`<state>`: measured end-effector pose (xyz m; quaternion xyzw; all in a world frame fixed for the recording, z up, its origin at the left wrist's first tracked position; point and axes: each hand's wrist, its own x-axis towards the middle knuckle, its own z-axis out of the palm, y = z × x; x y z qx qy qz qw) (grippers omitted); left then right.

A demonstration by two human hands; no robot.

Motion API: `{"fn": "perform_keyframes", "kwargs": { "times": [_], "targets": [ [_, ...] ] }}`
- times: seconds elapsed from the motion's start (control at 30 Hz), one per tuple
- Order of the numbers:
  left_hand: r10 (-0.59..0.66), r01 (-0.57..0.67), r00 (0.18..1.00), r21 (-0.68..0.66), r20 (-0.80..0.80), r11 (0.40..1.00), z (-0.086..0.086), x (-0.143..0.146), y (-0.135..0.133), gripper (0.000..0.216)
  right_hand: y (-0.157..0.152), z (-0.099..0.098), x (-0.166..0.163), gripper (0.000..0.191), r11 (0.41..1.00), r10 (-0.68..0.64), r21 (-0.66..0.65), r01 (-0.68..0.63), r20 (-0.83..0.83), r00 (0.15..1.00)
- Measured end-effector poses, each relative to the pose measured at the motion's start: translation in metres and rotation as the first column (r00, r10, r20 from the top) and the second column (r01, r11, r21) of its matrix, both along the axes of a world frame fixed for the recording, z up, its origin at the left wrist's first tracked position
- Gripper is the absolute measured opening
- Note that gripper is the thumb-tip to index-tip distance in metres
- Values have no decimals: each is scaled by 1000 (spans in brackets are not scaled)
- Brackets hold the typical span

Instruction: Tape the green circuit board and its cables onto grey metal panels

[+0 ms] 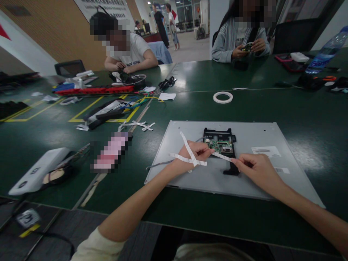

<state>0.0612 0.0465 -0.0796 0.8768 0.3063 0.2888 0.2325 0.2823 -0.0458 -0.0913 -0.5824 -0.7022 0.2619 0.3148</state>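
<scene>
Between my two hands a short strip of white tape (222, 156) is stretched over the lower edge of a green circuit board (217, 145). My left hand (193, 151) pinches the strip's left end, and my right hand (254, 167) pinches its right end. More tape strips (187, 148) cling crosswise to the back of my left hand. The board sits in a black plastic bracket (231, 167) on a flat grey metal panel (252, 134). A grey cable (160, 164) runs out from under my left hand.
A roll of white tape (223, 97) lies beyond the panel. To the left are a phone (112, 150), a white power bank (39, 171) and loose tape strips (146, 126). Two people sit across the green table, handling small parts. A water bottle (326, 50) stands far right.
</scene>
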Motion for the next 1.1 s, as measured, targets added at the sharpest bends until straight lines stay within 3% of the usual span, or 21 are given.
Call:
{"fn": "perform_keyframes", "kwargs": {
  "times": [0.47, 0.83, 1.1],
  "targets": [
    [44, -40, 998, -84, 45, 996, 2, 0, 0, 38, 2, -2, 2, 46, 998, -22, -66, 24, 44, 999],
    [134, -124, 990, -161, 53, 979, 14, -4, -1, 38, 3, -8, 5, 50, 1000, -24, 23, 21, 114, 993],
    [123, -123, 992, 12, -13, 992, -2, -4, 6, 41, 1, -3, 4, 49, 998, 61, 34, -62, 29, 998]
  ]
}}
